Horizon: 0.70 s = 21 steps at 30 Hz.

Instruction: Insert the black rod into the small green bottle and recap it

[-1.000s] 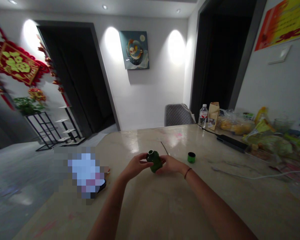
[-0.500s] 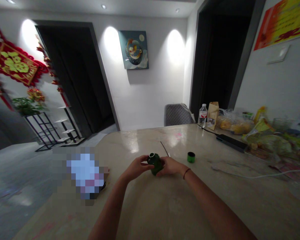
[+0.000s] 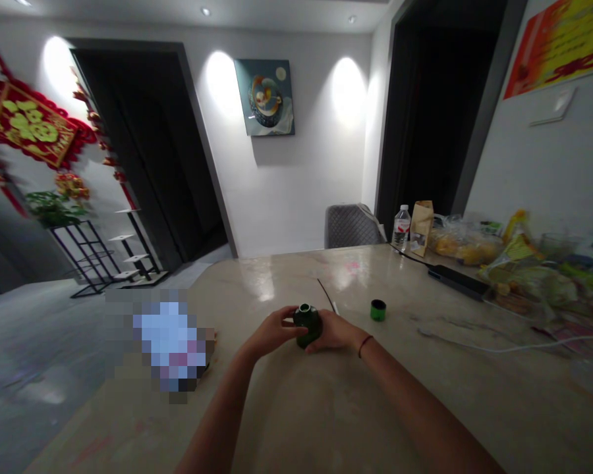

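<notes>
A dark green bottle [image 3: 308, 325] with an open neck and no cap on it stands nearly upright just above the marble tabletop [image 3: 277, 408]. My left hand [image 3: 274, 332] grips it from the left, and my right hand [image 3: 331, 332] holds it from the right. Its lower part is partly hidden by my fingers. To the right, a short green cylindrical cap [image 3: 378, 310] stands apart on the table. A thin dark stick [image 3: 326, 295] with a pale tip lies just beyond my right hand.
A pixelated, unreadable object [image 3: 170, 342] lies at the table's left side. Along the far right stand a water bottle [image 3: 401, 228], a paper bag [image 3: 421, 227], a black power strip [image 3: 457, 281] and bagged food [image 3: 467, 247]. A white cable [image 3: 499, 348] crosses the right side.
The green bottle has gone from leaning to nearly upright between my hands. Both hands have shifted slightly with it, and the cap has not moved.
</notes>
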Each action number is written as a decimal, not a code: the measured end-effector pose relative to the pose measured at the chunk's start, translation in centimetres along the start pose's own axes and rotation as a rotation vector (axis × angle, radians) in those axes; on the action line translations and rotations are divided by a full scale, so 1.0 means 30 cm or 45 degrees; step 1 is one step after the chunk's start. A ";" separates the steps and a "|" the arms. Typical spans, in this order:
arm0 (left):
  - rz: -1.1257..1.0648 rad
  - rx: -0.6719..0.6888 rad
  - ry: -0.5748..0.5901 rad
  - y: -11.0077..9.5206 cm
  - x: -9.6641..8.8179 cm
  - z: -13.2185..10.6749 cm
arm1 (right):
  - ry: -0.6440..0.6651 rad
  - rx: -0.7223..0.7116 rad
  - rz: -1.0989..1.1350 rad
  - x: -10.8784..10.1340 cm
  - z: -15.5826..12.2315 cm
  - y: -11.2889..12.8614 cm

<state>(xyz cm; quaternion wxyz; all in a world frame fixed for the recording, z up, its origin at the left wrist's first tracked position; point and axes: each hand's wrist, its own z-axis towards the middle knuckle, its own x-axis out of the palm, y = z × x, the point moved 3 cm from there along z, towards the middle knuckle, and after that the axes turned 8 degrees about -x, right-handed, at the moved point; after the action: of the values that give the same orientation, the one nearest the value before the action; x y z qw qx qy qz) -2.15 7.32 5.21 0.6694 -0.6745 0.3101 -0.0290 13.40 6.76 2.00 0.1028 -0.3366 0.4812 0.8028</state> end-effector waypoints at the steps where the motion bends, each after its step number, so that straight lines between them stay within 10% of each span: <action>1: 0.004 -0.004 -0.007 0.002 0.002 0.001 | 0.017 -0.027 -0.003 0.000 0.000 0.006; 10: 0.031 -0.019 -0.029 -0.002 0.004 0.000 | 0.248 0.081 -0.046 -0.045 -0.001 -0.021; 17: 0.039 -0.063 -0.056 -0.008 0.005 -0.008 | -0.114 0.330 -0.345 -0.188 -0.008 -0.058; 21: 0.022 -0.057 -0.050 -0.012 0.007 -0.011 | 0.032 0.445 -0.502 -0.182 -0.023 -0.068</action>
<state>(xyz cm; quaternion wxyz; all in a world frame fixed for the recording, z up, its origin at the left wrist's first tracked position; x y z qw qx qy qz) -1.99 6.89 5.48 0.6604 -0.6869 0.3033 -0.0032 18.80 8.09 3.84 0.3080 -0.4109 0.5391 0.6676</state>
